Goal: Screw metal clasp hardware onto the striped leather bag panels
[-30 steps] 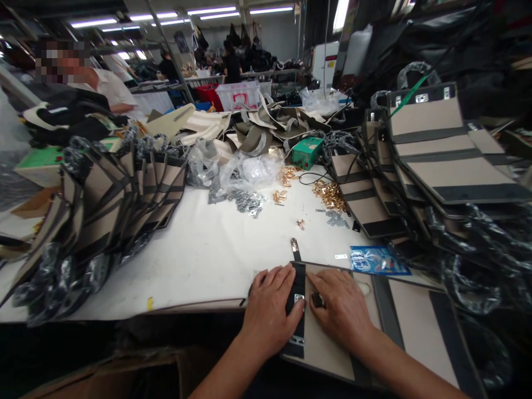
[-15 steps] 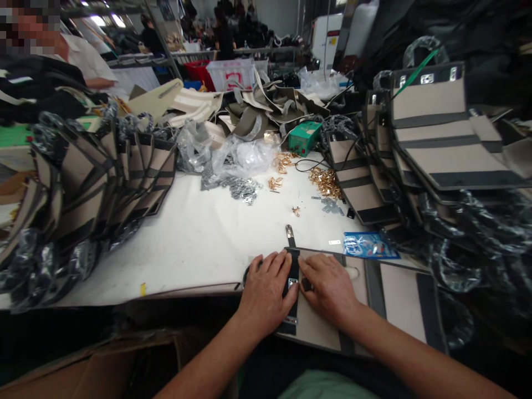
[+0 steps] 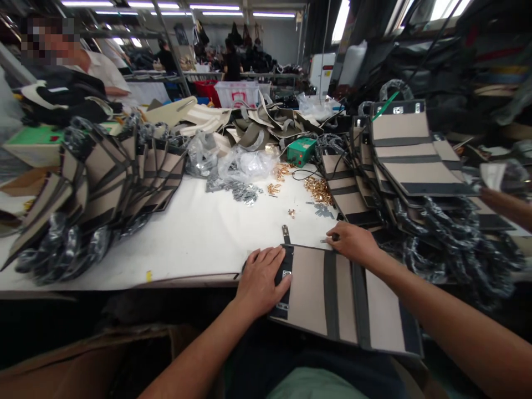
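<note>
My left hand (image 3: 262, 280) lies with fingers stretched out on the dark left edge of a beige-and-grey bag panel (image 3: 308, 288), beside its small metal fittings. From the panel's far edge sticks out a dark strap tab (image 3: 285, 235) with a metal end. My right hand (image 3: 355, 242) is closed above the panel's far edge, round a small tool (image 3: 335, 236) of which only a dark end shows. At its fingertips is a thin metal plate (image 3: 323, 241); whether it is gripped or only touched, I cannot tell.
Gold-coloured metal pieces (image 3: 318, 190) and grey metal plates (image 3: 245, 193) lie in heaps on the white table (image 3: 199, 233). Similar bag panels are stacked left (image 3: 103, 188) and right (image 3: 401, 144). A green box (image 3: 301, 152) stands behind. Another person's arm (image 3: 509, 208) reaches in at right.
My right hand has moved from the panel's dark edge, away and to the right, to the metal plate on the table. My left hand stays on the panel. The view has tilted up.
</note>
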Demonstrator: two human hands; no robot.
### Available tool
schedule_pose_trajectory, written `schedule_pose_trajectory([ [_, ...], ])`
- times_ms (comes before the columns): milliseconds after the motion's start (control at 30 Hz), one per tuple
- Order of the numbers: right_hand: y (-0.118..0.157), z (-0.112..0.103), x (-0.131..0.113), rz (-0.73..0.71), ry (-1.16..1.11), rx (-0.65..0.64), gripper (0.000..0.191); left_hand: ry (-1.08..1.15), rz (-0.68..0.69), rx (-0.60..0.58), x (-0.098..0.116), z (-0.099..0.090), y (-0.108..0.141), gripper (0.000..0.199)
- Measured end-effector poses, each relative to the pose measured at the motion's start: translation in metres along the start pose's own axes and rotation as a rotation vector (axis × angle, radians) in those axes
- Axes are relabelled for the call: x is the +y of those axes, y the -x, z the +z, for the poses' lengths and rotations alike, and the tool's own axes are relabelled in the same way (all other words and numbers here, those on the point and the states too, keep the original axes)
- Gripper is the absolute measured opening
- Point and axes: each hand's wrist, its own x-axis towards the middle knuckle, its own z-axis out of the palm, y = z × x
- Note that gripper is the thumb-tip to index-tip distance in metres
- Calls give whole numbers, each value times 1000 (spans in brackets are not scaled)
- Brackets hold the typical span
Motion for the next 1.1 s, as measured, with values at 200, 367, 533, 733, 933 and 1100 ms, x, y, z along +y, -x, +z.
schedule_pose_trajectory([
  [200, -9, 18, 11, -3, -35, -21, 20, 73, -29, 41, 1, 0, 1, 57],
  [367, -23, 20, 18, -44, -56, -130, 19, 103, -60, 51, 4, 0, 1, 58],
  [533, -37, 15, 18, -100, -61, -208, 15, 112, -68, 64, 5, 0, 2, 56],
  [733, -40, 13, 14, -128, -65, -206, 10, 106, -64, 83, 4, 3, 2, 56],
  [933, -29, -6, -7, -181, -252, -163, 24, 95, -59, 77, 4, 4, 2, 54],
  [1100, -22, -16, -68, -302, -539, -368, 26, 84, -65, 85, 5, 4, 2, 54],
])
